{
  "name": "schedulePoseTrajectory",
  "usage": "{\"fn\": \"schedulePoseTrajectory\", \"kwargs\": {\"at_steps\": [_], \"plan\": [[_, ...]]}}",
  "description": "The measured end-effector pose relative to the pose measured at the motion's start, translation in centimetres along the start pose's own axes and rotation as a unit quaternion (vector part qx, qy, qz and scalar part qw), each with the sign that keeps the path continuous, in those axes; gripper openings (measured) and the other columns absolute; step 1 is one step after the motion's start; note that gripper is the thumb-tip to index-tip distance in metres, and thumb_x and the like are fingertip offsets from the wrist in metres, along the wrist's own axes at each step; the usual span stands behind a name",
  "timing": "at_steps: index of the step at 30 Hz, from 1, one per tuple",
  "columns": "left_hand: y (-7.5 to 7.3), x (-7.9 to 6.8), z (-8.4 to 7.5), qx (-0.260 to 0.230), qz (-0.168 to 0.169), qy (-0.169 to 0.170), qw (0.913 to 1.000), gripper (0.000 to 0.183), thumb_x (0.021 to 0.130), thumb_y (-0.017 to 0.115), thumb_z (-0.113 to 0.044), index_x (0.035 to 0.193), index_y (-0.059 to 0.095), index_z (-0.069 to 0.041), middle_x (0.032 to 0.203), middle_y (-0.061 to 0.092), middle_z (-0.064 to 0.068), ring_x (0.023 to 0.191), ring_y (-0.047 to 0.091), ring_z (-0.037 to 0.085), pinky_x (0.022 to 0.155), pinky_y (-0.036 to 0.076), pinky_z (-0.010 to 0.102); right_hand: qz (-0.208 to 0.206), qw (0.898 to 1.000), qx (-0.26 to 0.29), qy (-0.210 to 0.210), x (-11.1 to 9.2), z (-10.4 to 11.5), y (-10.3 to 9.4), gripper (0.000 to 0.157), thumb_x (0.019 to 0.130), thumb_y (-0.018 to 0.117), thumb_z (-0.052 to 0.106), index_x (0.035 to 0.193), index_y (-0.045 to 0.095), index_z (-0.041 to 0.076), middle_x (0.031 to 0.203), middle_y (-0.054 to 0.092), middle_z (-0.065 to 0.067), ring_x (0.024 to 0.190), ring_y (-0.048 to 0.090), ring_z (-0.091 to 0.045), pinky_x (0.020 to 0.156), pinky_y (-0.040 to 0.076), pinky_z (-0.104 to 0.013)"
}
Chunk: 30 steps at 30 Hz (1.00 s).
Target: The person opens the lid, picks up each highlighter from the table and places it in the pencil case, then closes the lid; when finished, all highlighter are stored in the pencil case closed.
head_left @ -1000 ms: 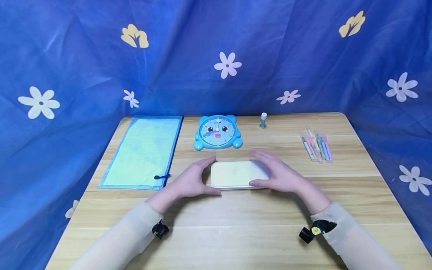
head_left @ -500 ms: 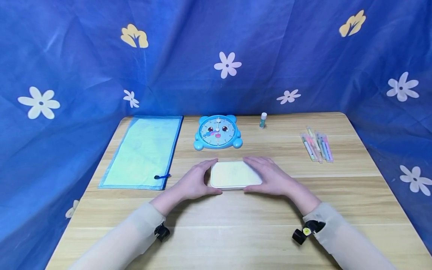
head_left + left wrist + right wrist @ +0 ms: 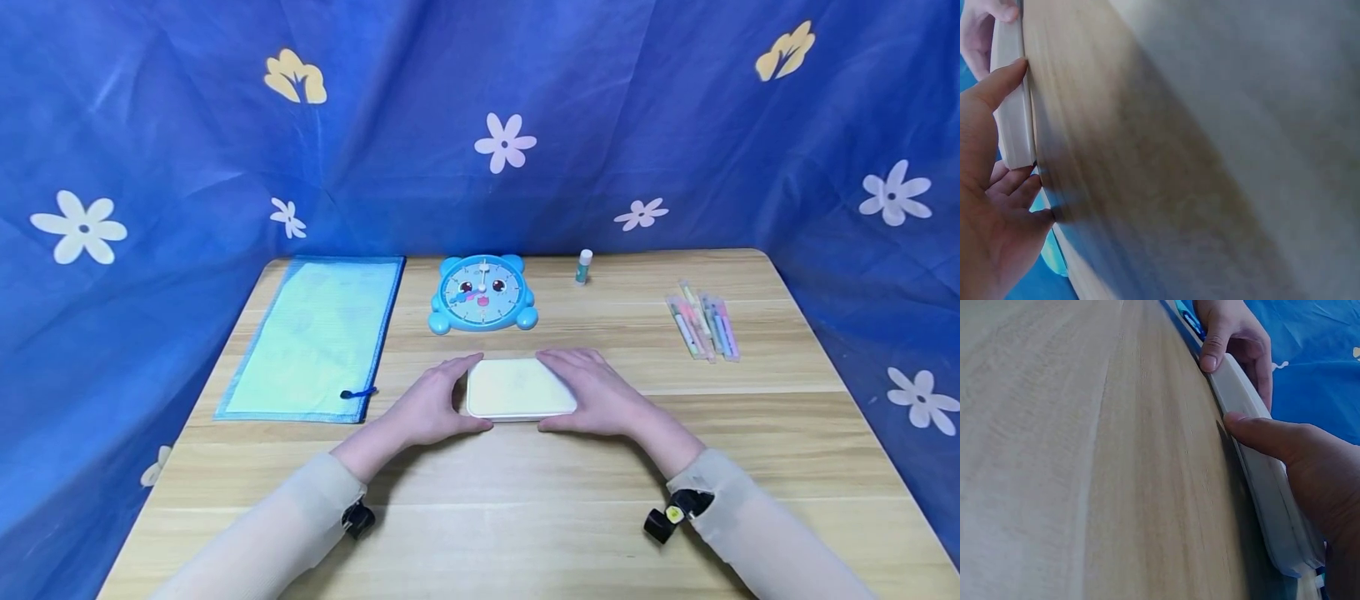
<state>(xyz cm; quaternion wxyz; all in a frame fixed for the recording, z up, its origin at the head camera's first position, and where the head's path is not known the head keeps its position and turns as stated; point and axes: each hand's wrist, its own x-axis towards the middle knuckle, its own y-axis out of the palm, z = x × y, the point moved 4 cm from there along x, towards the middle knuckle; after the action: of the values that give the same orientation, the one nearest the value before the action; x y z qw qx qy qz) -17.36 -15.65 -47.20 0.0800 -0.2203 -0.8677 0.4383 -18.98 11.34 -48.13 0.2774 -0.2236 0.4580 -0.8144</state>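
A flat white box (image 3: pixel 517 387) with rounded corners lies crosswise at the middle of the table. My left hand (image 3: pixel 435 402) holds its left end, thumb along the near side and fingers at the far side. At the right end my right hand (image 3: pixel 600 393) grips it likewise and covers that end from above. In the left wrist view the thumb of the left hand (image 3: pixel 991 144) presses the box's side wall (image 3: pixel 1015 119). The right wrist view shows the right thumb (image 3: pixel 1260 432) against the same long wall, with a seam running along the box (image 3: pixel 1272 500).
Behind the box stands a blue toy clock (image 3: pixel 482 293). A light blue zip pouch (image 3: pixel 315 333) lies at the left. A glue stick (image 3: pixel 583 267) stands near the back edge, and several pastel pens (image 3: pixel 703 323) lie at the right. A blue flowered cloth (image 3: pixel 405 125) hangs behind the table.
My right hand has moved left and inward along the box, its thumb and fingers closing on the sides. The left hand has shifted only slightly. The box has barely moved.
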Motion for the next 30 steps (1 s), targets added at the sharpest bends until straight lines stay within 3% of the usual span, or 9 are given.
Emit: {"fn": "schedulePoseTrajectory", "kwargs": {"at_steps": [16,24,30], "plan": [[0.3,0.1,0.0,0.004,-0.002,-0.012,0.9999,0.108,0.076,0.096,-0.048,0.16,0.044,-0.006,0.155,0.053,0.013,0.142,0.05,0.029,0.118,0.039,0.044,0.019,1.0,0.017,-0.014,0.9,-0.1,-0.8,0.101,0.078,0.088,0.062,0.154,0.054,0.005,0.154,0.055,-0.012,0.143,0.048,-0.031,0.119,0.035,-0.053],[0.1,0.2,-0.1,-0.001,0.001,-0.017,0.9999,0.11,0.076,0.097,-0.044,0.162,0.041,-0.005,0.155,0.053,0.014,0.143,0.049,0.03,0.119,0.038,0.045,0.03,0.998,0.057,-0.003,1.3,-0.1,-1.6,0.094,0.081,0.083,0.067,0.151,0.059,0.008,0.15,0.059,-0.01,0.136,0.055,-0.025,0.111,0.046,-0.048],[0.1,0.2,-0.1,-0.005,0.003,-0.027,0.9996,0.114,0.074,0.098,-0.044,0.163,0.04,-0.006,0.157,0.052,0.014,0.144,0.048,0.031,0.12,0.037,0.046,0.033,0.998,0.057,-0.003,1.3,0.1,-2.2,0.097,0.081,0.082,0.069,0.15,0.06,0.006,0.149,0.061,-0.01,0.137,0.056,-0.026,0.112,0.046,-0.046]]}}
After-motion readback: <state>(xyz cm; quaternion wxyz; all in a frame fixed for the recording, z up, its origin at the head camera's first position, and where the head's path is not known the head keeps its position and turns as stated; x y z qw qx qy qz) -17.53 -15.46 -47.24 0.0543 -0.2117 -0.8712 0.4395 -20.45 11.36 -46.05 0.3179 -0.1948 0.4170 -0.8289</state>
